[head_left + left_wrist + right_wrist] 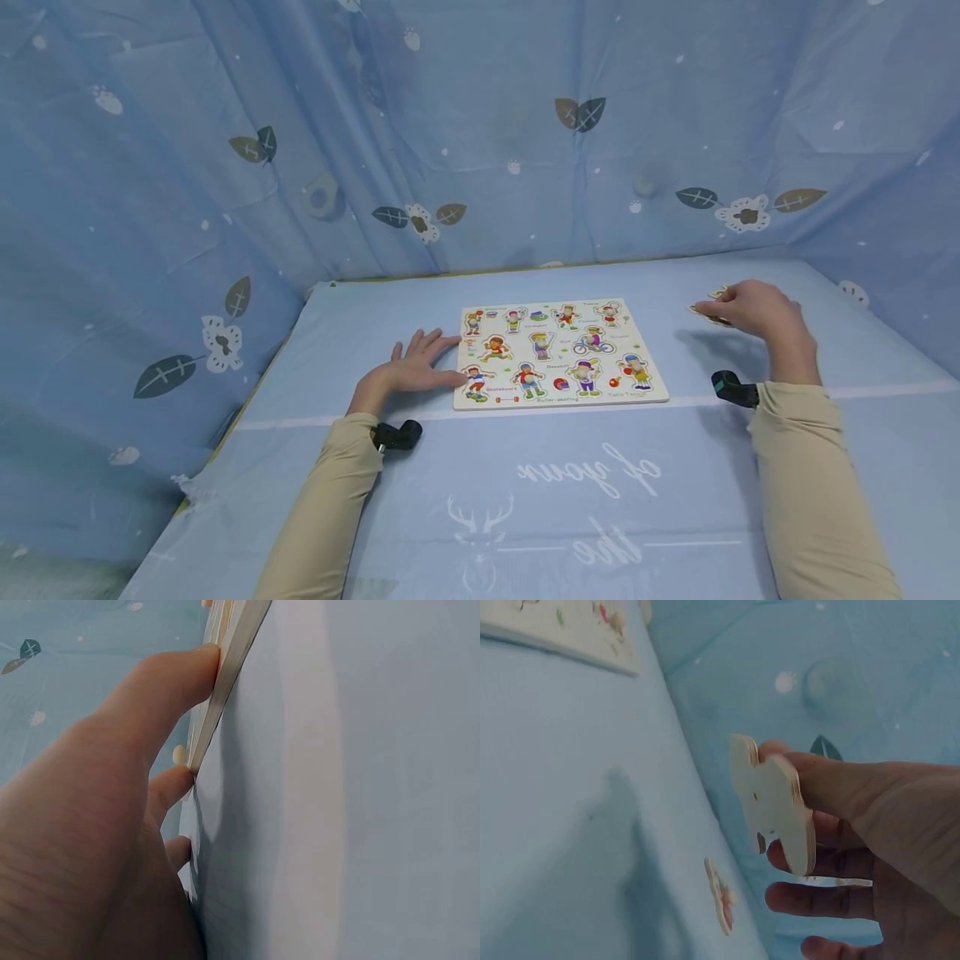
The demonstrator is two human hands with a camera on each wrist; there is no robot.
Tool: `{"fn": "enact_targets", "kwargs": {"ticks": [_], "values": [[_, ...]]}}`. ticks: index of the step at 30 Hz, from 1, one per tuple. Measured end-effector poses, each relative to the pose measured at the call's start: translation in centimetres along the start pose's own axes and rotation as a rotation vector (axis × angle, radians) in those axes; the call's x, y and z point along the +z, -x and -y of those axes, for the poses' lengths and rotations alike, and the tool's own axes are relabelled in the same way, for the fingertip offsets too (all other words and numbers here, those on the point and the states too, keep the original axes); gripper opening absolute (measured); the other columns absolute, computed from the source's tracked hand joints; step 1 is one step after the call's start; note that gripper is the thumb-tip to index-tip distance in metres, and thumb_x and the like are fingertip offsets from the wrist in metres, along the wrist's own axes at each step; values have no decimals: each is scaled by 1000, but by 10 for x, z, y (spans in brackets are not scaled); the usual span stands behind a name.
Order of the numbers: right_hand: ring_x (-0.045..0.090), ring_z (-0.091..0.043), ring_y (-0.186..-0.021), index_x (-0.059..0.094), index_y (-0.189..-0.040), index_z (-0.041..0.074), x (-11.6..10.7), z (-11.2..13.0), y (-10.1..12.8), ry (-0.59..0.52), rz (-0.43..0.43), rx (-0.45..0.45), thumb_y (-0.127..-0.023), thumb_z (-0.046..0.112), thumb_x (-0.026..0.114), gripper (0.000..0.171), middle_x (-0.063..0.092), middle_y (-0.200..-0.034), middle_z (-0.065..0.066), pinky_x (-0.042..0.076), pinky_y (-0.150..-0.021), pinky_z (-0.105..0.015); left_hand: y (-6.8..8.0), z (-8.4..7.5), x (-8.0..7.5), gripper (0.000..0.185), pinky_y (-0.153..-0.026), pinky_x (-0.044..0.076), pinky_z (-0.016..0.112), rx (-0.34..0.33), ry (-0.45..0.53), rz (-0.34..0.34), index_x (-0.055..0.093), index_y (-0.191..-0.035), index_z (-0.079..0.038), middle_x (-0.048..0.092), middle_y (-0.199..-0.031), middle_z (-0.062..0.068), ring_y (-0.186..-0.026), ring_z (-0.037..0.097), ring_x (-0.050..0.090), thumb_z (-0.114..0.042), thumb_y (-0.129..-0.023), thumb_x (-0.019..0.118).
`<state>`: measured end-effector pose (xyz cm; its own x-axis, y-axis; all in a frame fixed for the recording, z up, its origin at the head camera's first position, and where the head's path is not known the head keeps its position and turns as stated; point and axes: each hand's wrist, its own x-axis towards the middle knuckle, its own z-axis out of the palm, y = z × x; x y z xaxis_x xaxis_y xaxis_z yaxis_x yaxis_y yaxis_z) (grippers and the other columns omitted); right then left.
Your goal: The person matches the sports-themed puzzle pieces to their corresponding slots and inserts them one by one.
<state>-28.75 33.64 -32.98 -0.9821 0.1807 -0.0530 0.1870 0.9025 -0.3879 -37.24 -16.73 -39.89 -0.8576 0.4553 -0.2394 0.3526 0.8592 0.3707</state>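
A wooden peg puzzle board (pixel 555 354) with several sports figures lies on the table. My left hand (pixel 415 367) is at its left side with fingers spread. In the left wrist view, the thumb (pixel 184 675) and a fingertip touch the board's edge (pixel 238 656). Off to the right of the board, my right hand (pixel 757 312) pinches a wooden puzzle piece (pixel 776 799) above the table. Its plain back faces the right wrist camera, so the picture side is hidden. Another puzzle piece (pixel 718 896) lies on the table below that hand.
The table is covered by a pale blue cloth (pixel 600 542) with white lettering and a deer print. A blue patterned curtain (pixel 487 125) hangs behind and along the sides. Each wrist wears a small black camera (pixel 735 389).
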Motion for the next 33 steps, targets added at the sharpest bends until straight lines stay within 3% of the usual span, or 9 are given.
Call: {"fn": "enact_targets", "kwargs": {"ticks": [2, 5, 17, 26, 33], "values": [[51, -30, -82, 66, -87, 3, -1, 7, 0, -19, 7, -13, -91, 57, 60, 54, 58, -79, -8, 40, -70, -45, -1, 0, 0, 89, -117, -9, 62, 0, -4, -2, 25, -158, -31, 4, -167, 8, -152, 35, -11, -68, -85, 58], [52, -31, -85, 67, -100, -1, -2, 18, 1, -38, -14, -40, -91, 57, 61, 59, 60, -84, -10, 42, -66, -39, -2, 0, 0, 89, -117, -8, 62, -2, -8, -3, 25, -158, -31, 4, -167, 8, -152, 35, -11, -69, -84, 58], [51, -24, -69, 70, -84, 7, 24, 88, -14, 21, -98, -216, -94, 51, 61, 47, 64, -77, -8, 38, -57, -35, 0, -2, -2, 89, -117, -9, 62, 0, -5, 5, 23, -158, -31, 3, -167, 8, -152, 35, -12, -68, -85, 58], [51, -20, -73, 70, -75, 14, 70, 154, -14, 91, -75, -438, -95, 46, 62, 39, 59, -87, -4, 38, -63, -36, 1, -4, -5, 83, -117, -8, 63, 16, -5, 9, 22, -159, -29, 3, -167, 10, -151, 37, -11, -65, -90, 53], [50, -19, -71, 66, -69, 17, 94, 189, -14, 140, -86, -504, -95, 45, 63, 38, 56, -79, -1, 40, -66, -41, 3, -4, -4, 71, -116, -10, 63, 28, 9, 2, 25, -158, -27, 3, -167, 11, -151, 38, -11, -56, -97, 46]]}}
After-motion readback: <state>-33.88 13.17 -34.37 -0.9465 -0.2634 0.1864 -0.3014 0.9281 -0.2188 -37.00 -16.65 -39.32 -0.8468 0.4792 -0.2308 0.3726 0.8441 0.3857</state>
